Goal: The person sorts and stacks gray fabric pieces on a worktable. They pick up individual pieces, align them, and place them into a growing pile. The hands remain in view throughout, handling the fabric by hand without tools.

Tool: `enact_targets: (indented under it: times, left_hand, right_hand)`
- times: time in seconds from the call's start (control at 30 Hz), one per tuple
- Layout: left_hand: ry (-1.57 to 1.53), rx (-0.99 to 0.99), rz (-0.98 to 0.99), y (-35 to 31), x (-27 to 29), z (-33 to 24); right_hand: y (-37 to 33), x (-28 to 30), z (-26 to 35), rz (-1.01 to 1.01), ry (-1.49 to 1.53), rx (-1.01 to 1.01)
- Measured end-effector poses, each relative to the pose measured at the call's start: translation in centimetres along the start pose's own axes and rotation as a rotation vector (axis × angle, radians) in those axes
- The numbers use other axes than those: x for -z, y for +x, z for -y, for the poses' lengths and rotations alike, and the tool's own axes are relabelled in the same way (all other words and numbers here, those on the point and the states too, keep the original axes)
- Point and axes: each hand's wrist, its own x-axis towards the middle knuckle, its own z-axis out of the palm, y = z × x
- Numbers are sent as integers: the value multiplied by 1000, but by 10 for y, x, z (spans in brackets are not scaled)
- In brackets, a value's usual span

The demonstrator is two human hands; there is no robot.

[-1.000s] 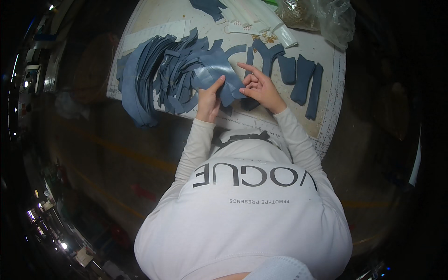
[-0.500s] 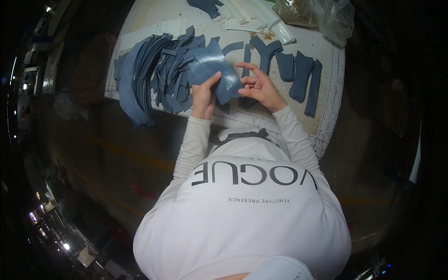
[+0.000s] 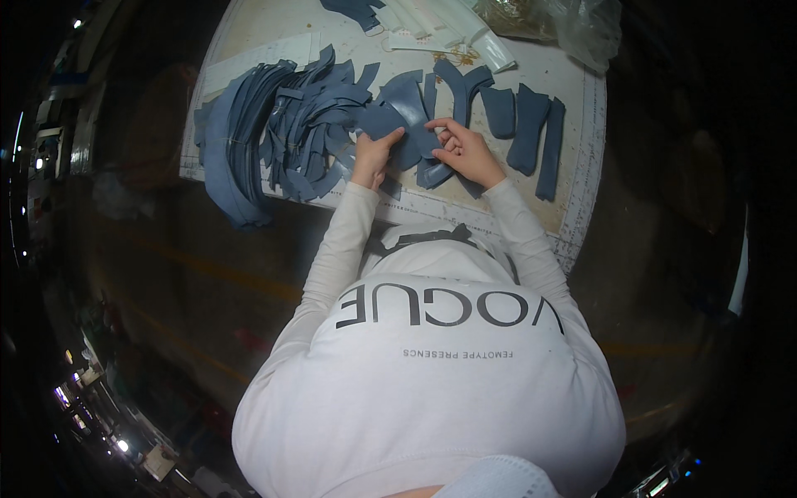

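My left hand [image 3: 375, 159] is closed on a smooth blue cut piece of leather-like material [image 3: 405, 152], its thumb pressed flat on top. At the piece's right edge, the curled fingers of my right hand [image 3: 469, 156] hold it, with the index finger bent above. The piece looks folded or layered, part dull and part shiny; its lower side is hidden. Left of my hands lie a loose heap of blue strips [image 3: 311, 137] and a thick bundle of long curved blue pieces [image 3: 234, 149]. Under and beside my right hand are further blue pieces [image 3: 436, 173] on the table.
Along the right of the pale table [image 3: 573, 158] lie a Y-shaped blue piece [image 3: 462, 83], a short blue stack [image 3: 498, 112], a flared stack [image 3: 527, 129] and a narrow stack [image 3: 550, 149]. White strips [image 3: 473, 33] and a clear plastic bag [image 3: 585, 33] are at the back.
The blue piece has turned and bent between my hands, showing a duller face at left. My left hand has shifted slightly right and up; my right fingers have curled in more.
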Motion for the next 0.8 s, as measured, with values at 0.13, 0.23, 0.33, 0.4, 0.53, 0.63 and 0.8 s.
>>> enact_targets:
  times: [0.13,0.23,0.33,0.4,0.53,0.63,0.8]
  left_hand:
    - [131,-91,16,10,12,15]
    - [575,-254,-76,4,23,8]
    - [962,-406,-124,-10,36,-7]
    - [939,-578,-219,-19,39,-12]
    - [759,-914,-286,-25,45,-31]
    - [565,-750,-148,-30,46,-35]
    - [204,-426,81,-31,38,-28]
  right_hand:
    - [-4,-4,-5,-69,-230,18]
    - [-6,-3,2,-125,-365,99]
    - [0,6,10,-205,-465,160]
    - [18,25,14,-212,-498,153]
    - [69,69,14,-371,-539,193]
    - [121,89,9,-455,-561,168]
    - [189,75,0,-174,-748,243]
